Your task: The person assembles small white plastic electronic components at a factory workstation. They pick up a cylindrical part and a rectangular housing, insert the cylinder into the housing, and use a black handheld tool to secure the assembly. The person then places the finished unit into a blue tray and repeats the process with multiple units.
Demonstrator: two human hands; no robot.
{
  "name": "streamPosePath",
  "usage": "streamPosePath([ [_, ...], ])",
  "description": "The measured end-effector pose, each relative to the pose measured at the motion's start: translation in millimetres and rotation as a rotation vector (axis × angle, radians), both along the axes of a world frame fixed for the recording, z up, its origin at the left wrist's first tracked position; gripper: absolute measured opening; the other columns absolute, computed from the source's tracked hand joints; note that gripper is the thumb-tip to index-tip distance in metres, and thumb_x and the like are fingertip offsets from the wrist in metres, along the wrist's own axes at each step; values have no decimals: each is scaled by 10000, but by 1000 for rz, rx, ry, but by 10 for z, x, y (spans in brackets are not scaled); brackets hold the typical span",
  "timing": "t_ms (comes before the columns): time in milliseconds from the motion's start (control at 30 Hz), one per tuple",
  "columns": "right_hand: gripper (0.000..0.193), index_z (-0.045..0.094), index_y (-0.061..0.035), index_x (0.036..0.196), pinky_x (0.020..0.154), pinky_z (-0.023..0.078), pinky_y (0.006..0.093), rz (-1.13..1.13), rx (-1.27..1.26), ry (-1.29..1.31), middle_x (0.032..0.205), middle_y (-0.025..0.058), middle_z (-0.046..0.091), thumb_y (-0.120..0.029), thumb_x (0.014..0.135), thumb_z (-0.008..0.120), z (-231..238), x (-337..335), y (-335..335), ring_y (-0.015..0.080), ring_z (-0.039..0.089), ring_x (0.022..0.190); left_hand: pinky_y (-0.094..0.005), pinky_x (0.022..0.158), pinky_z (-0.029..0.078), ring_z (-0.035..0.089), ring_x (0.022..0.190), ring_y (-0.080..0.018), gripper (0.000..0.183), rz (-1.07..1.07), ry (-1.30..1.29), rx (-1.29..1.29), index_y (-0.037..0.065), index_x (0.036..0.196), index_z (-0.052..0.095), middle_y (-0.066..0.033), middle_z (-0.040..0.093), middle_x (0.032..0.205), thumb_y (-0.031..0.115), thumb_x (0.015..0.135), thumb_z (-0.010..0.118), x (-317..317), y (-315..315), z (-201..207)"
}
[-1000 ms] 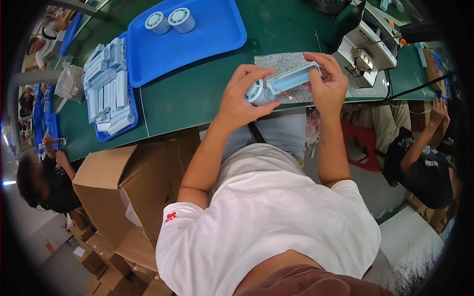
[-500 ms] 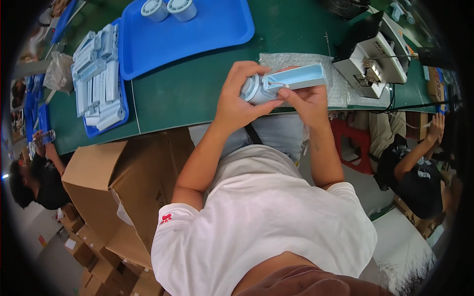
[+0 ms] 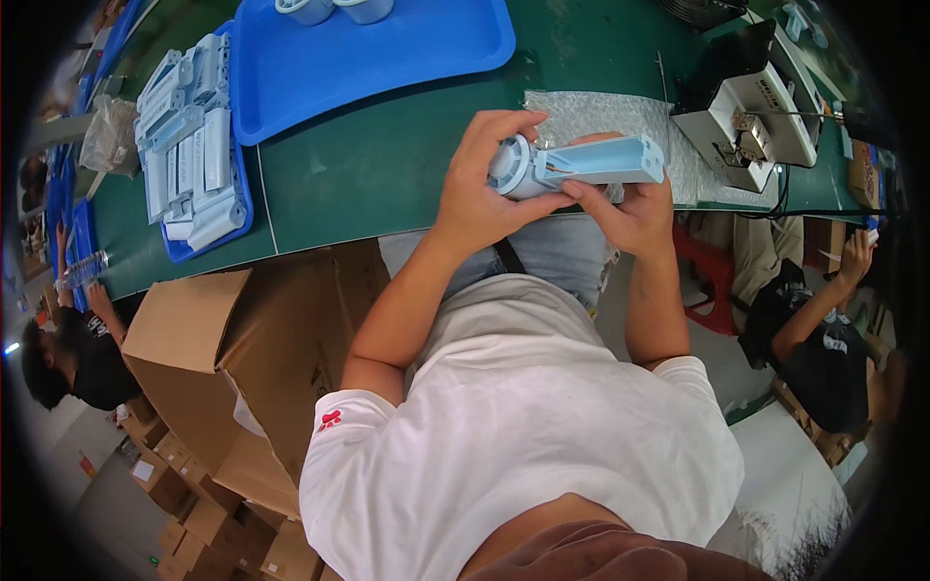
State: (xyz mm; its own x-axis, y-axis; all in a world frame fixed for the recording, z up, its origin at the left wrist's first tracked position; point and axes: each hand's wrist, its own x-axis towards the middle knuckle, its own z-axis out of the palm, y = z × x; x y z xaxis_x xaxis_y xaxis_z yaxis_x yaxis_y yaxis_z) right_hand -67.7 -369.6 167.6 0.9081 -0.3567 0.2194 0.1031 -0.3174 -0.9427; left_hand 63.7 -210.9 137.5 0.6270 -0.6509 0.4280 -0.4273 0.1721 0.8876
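Over the table's near edge I hold a light-blue plastic housing with both hands. Its round slotted head (image 3: 511, 167) sits in my left hand (image 3: 470, 194), with the fingers closed around it. A hollow handle shell (image 3: 610, 165) extends rightward from the head, its open side showing. Thin wires, reddish among them, lie inside the shell near the head. My right hand (image 3: 641, 215) grips the shell from below, thumb at the joint and fingers behind. Whether the two parts are fixed together I cannot tell.
At left, a blue tray (image 3: 245, 208) carries a pile of light-blue handle parts. A larger blue tray (image 3: 387, 68) holds two round parts. Bubble wrap (image 3: 581, 107) lies behind my hands, beside a black-and-white machine (image 3: 722, 140). An open carton (image 3: 262, 358) stands at left; people sit on both sides.
Both hands and the housing have shifted slightly right in the picture, as has the tabletop. The round head has turned, so more of its slotted face shows. Both grips stay closed.
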Motion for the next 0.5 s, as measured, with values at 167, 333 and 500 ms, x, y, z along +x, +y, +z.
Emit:
streamPosePath([
  [167,263,750,-33,1012,632,502,270,-19,-140,-137,904,48,747,-80,776,857,41,72,-49,106,652,724,-309,893,514,612,1024,-175,796,-38,-13,-9,42,1323,599,-74,594,1124,84,616,961,7,-21,-8],
  [333,313,734,-29,1043,630,504,259,-50,-32,-135,868,50,732,-87,765,865,-17,101,16,110,651,716,-321,894,525,635,1026,-196,639,-30,-66,9,36,1240,667,-92,613,1142,55,650,911,29,-5,3],
  [500,365,720,-25,1090,611,480,236,-124,9,-133,867,61,726,-99,761,861,-15,117,144,123,633,683,-374,888,546,669,1047,-279,567,108,-97,105,42,1172,705,-129,684,1172,122,641,886,-90,-60,108],
])
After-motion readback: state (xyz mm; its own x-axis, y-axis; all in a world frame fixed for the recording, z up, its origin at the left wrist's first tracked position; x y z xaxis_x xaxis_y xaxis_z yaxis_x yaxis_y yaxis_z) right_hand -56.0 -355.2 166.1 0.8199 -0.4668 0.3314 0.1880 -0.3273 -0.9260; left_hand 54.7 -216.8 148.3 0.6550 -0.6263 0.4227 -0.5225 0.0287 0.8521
